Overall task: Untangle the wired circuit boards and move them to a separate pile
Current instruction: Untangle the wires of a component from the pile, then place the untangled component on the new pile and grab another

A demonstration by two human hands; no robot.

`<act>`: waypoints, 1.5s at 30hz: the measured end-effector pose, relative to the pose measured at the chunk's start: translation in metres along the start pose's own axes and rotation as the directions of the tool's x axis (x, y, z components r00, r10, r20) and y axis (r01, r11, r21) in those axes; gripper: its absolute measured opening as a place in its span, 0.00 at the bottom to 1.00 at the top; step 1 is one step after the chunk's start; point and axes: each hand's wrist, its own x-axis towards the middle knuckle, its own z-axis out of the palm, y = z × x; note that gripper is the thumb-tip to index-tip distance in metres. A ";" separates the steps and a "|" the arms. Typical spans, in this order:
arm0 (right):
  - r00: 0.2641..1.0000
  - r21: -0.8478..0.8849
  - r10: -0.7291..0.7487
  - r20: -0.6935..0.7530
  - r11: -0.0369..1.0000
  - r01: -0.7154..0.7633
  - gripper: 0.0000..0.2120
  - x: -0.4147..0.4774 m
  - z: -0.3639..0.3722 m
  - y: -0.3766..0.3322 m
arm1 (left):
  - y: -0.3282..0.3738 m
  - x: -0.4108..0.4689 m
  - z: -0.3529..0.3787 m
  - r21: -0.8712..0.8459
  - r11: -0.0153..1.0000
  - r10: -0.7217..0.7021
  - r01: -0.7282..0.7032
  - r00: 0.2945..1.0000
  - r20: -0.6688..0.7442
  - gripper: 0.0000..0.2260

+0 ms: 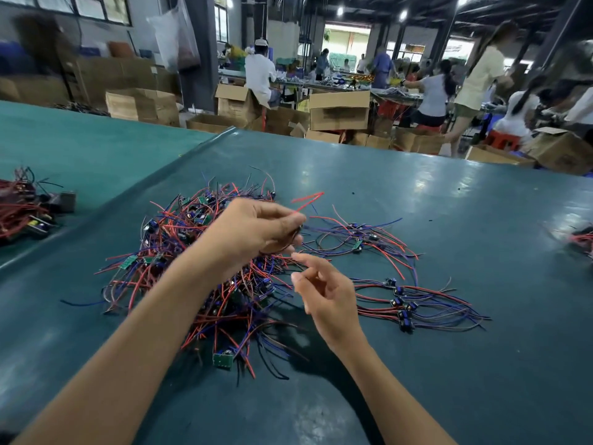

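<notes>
Above tangled pile (pixel 179 239) | left hand (pixel 253 226) pinches red wire (pixel 308 198) | right hand (pixel 327 293) loosely curled, empty

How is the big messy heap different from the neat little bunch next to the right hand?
The heap is big and tangled, wires pointing every way; the bunch is small, its wires lying side by side. Both have red and blue wires with small boards.

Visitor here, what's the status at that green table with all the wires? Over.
Left hand grips one small circuit board with red wires, lifted. Right hand open, empty. Tangled red-and-blue wire heap below; tidy separate pile at right.
</notes>
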 end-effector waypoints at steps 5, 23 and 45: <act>0.993 0.338 0.101 -0.060 0.938 -0.075 0.13 0.006 -0.009 -0.013 | -0.047 -0.003 0.017 -0.162 0.980 -0.126 0.114 0.989 -0.071 0.10; 0.965 0.386 0.259 0.031 0.888 -0.250 0.10 0.019 -0.025 -0.011 | -0.087 -0.009 0.047 -0.541 0.833 0.010 -0.118 0.980 -0.198 0.05; 0.912 0.824 0.274 0.305 0.403 -0.398 0.19 0.023 -0.046 -0.025 | -0.035 0.014 -0.028 -0.653 0.571 0.449 0.497 0.476 0.756 0.35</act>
